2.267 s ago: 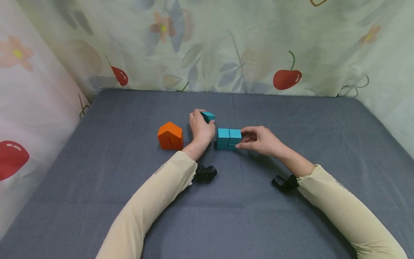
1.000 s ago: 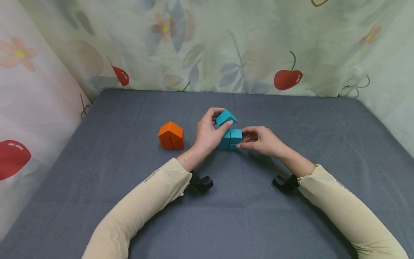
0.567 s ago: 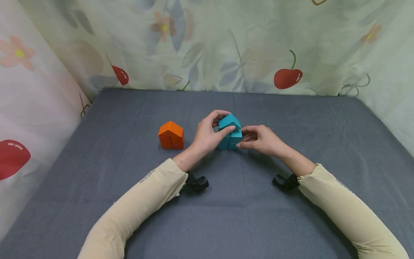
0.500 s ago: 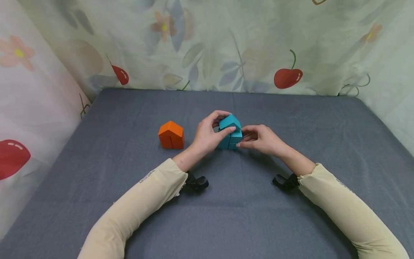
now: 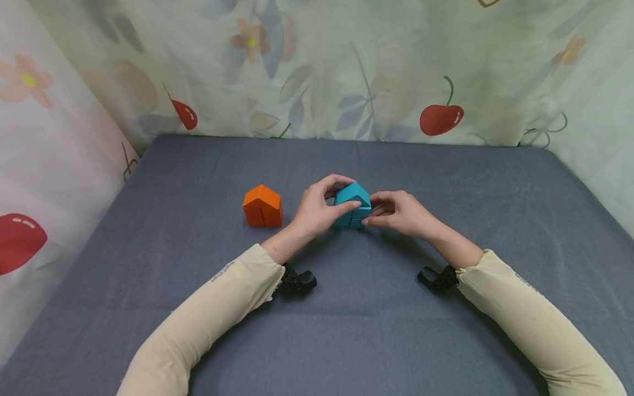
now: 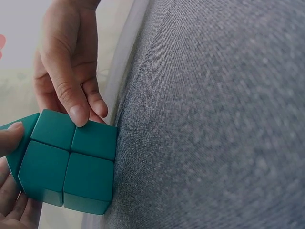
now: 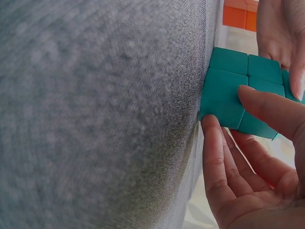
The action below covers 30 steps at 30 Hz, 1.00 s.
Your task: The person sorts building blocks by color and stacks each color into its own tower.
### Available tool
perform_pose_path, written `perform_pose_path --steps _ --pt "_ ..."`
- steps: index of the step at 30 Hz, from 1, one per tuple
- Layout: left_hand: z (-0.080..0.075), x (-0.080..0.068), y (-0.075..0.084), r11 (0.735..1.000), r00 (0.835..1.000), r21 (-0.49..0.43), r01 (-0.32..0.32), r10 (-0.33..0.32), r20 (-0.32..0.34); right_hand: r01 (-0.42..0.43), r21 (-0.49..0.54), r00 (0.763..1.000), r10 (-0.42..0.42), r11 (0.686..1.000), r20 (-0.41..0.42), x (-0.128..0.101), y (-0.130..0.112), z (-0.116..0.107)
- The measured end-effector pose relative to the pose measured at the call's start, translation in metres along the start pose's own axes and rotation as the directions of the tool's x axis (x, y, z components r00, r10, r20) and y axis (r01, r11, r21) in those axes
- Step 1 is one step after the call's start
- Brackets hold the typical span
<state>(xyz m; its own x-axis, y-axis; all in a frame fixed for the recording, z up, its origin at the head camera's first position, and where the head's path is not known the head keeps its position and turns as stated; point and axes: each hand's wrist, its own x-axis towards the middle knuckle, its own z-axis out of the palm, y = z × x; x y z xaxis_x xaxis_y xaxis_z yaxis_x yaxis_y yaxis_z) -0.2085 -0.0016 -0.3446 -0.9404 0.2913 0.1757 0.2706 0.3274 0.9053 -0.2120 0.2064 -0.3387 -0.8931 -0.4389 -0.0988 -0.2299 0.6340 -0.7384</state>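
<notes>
Teal wedge block (image 5: 353, 193) sits atop the teal cubes (image 5: 353, 216), just right of the orange block house (image 5: 262, 206). My left hand (image 5: 317, 212) pinches the wedge between thumb and fingers; my right hand (image 5: 398, 213) pinches the cubes' right side. I judge these painted pieces light, rigid and slick, best held by flat opposite faces.

grey cloth table top (image 5: 446, 341) w/ pale floral-cherry curtain (image 5: 376, 66) round back & both sides; soft even light.
</notes>
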Motion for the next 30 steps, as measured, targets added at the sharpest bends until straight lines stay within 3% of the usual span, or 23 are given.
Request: perform_pose_path --steps 30 --pt "-0.0006 -0.0034 -0.0013 1.0 0.997 0.021 -0.007 0.006 0.077 -0.009 -0.023 1.0 0.009 1.0 -0.002 -0.0031 -0.0018 0.0007"
